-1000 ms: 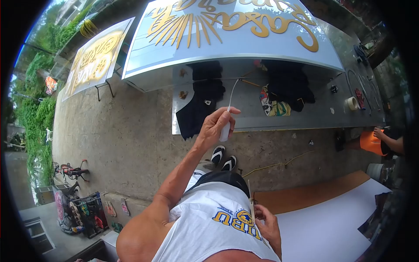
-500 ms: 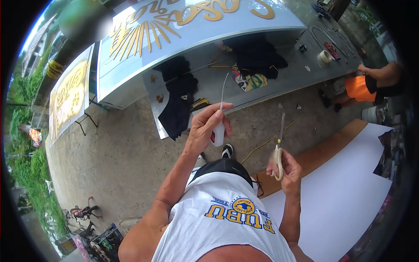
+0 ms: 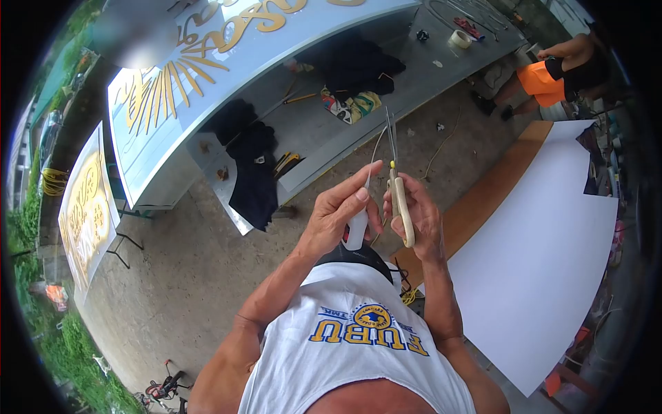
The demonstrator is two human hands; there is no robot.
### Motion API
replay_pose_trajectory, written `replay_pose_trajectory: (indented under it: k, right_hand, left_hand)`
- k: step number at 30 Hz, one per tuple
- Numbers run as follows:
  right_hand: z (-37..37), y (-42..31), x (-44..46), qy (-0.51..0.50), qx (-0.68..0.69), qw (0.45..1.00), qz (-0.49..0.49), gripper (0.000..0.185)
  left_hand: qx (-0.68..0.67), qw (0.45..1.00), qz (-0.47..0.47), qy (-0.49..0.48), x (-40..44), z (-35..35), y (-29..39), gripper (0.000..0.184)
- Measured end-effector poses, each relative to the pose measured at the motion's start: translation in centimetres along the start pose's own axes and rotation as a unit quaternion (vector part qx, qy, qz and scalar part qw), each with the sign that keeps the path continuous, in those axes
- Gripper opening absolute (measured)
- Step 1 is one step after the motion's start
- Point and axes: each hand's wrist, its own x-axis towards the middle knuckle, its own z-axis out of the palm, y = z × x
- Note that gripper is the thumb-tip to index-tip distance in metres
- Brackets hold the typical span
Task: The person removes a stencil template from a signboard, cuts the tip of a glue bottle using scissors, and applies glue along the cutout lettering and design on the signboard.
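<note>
My left hand (image 3: pixel 339 211) is closed around a small white bottle (image 3: pixel 356 230) with a long thin nozzle that points up and curves to the right. Close by on the right, my right hand (image 3: pixel 418 210) grips the cream handles of a pair of scissors (image 3: pixel 402 207). The scissor blades point up and look slightly apart. Their tips are beside the end of the nozzle; whether they touch, I cannot tell.
Ahead stands a large sign (image 3: pixel 207 76) with gold lettering over a grey table (image 3: pixel 310 172) holding dark cloth (image 3: pixel 254 176) and a tape roll (image 3: pixel 460 38). A white sheet (image 3: pixel 531 262) lies at right. Another person (image 3: pixel 545 76) in orange shorts is back right.
My right hand has come up from my side with the scissors and moved left to the nozzle. The view has shifted, so the table and sign appear further left.
</note>
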Motion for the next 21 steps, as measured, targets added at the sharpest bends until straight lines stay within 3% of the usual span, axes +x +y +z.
replay_pose_trajectory:
  k: [8,21]
  right_hand:
    - [-1.0,1.2,-0.9,0.009,0.051,0.998,-0.033,0.066]
    - [-1.4,1.9,-0.4,0.043,0.032,0.997,-0.049,0.065]
  left_hand:
    - [-0.006,0.999,-0.052,-0.009,0.5,1.8,0.0,0.049]
    - [-0.015,0.998,-0.054,-0.03,1.5,2.4,-1.1,0.048]
